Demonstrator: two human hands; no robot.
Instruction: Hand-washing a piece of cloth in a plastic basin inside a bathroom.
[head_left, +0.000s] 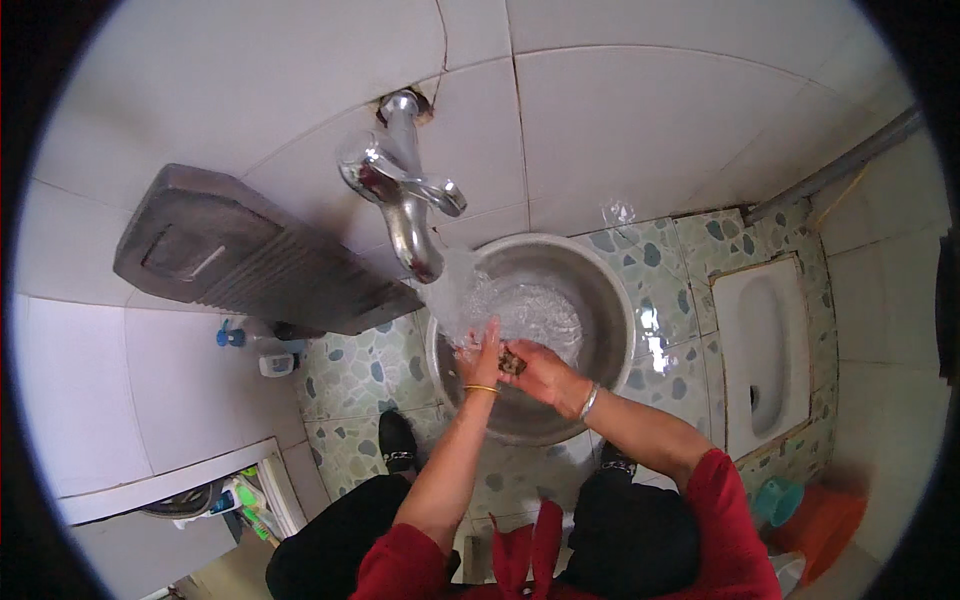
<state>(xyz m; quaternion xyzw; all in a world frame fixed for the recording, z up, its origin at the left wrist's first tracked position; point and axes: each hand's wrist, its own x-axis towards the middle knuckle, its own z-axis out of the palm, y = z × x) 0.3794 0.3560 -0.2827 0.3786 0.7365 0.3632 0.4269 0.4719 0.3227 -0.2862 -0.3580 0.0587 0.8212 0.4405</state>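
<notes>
Water pours from a chrome faucet (412, 225) on the tiled wall into a large round metal basin (626, 330) on the floor. My left hand (480, 356) is upright in the splashing stream over the basin, its fingers blurred by water; a gold-coloured bracelet circles that wrist. Close against it, my right hand (540, 371) holds a small, rough, brown mottled object (512, 363), whose kind I cannot tell. A silver bracelet is on the right wrist. Shallow water churns in the basin beneath both hands.
A dark ribbed washboard (262, 255) leans at the left, near bottles (277, 365). A squat toilet (765, 352) is set in the floor at right. An orange container (825, 525) and a teal cup (778, 501) stand lower right. My shoes (397, 439) flank the basin.
</notes>
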